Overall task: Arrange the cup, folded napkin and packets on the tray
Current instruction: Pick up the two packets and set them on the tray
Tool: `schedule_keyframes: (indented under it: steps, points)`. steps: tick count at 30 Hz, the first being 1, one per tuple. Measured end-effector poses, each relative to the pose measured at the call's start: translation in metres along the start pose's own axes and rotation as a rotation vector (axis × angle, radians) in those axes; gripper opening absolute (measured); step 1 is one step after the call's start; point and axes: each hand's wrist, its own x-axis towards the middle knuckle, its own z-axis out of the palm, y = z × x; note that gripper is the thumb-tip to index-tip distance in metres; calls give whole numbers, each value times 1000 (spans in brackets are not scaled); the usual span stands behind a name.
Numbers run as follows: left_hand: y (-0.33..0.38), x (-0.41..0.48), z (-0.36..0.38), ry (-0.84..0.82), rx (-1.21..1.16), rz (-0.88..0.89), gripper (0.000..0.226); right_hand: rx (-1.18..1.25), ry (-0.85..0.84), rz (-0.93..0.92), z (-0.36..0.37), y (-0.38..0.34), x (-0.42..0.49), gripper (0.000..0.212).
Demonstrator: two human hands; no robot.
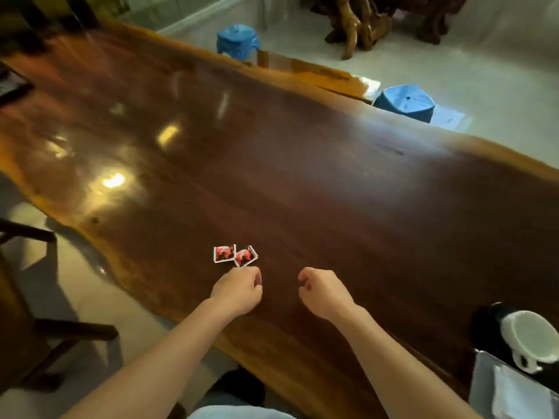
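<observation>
Bare forearms reach over the glossy, dark red-brown wooden table (302, 176). On the left hand (239, 290) the fingers are curled in, tips just beside a corner of the nearer of two packets (245, 256); contact cannot be told. Close by, the right hand (322, 293) is curled too and holds nothing. Both packets are small, flat and square, white-edged with red print, and meet at a corner. At far right a white glazed cup (529, 337) sits by the corner of a grey metal tray (484, 376) bearing a white folded napkin (511, 391).

left grip (239, 293) curled | right grip (325, 293) curled | forearms bare, extended
</observation>
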Motion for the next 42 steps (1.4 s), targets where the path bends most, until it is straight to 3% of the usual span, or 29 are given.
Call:
schedule_keyframes:
  steps: [8, 12, 18, 24, 27, 31, 36, 38, 42]
  points:
    - [-103, 64, -22, 7, 20, -53, 21, -56, -109, 21, 57, -82, 83, 42]
    - [-117, 102, -24, 58, 45, 4, 30, -61, -109, 51, 74, -94, 120, 52]
    - [-134, 155, -1, -19, 75, -21, 46, -215, -80, 42, 115, -97, 162, 65]
    - [-131, 168, 22, 1, 121, -38, 33, -397, 17, -46, 130, -82, 171, 57]
    - [-120, 165, 22, -78, 91, -53, 30, -247, -67, 103, 126, -76, 165, 55]
    - [-97, 154, 21, -163, 7, -67, 18, 5, -158, 271, 108, -59, 145, 26]
    - [-48, 132, 20, -237, -155, -10, 7, 583, -27, 424, 70, -17, 99, 12]
    - [-20, 118, 19, -363, -262, 3, 13, 787, 2, 450, 49, 0, 74, 9]
    - [39, 77, 22, -543, -576, 1, 39, 969, -34, 433, 20, 37, 9, 13]
